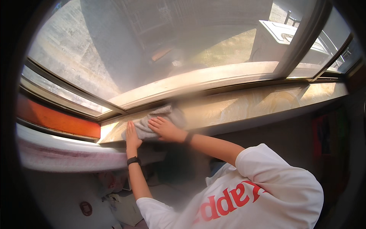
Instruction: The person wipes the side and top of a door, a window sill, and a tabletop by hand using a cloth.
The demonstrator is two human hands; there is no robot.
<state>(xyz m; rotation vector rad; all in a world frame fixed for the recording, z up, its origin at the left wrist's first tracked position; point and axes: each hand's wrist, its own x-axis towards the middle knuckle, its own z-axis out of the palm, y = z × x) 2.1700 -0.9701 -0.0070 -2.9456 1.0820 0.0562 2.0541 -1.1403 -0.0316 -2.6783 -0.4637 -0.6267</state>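
A grey terry cloth [145,126] lies bunched on the marbled stone windowsill [223,108], close to its left end. My left hand [132,136] rests on the cloth's left edge with fingers pointing towards the window. Flat on the middle of the cloth is my right hand [165,128], its fingers slightly spread and pointing left. Both palms press down and neither hand is closed around the fabric. Part of the cloth reaches up near the window frame [200,93]. The undersides of both hands are hidden.
Beyond the window glass [177,43] stands a white appliance-like box [268,43]. An orange wooden panel [63,120] borders the sill's left end. Below it hangs a pale pink and white curtain [74,157]. The sill's front edge drops to a dark area.
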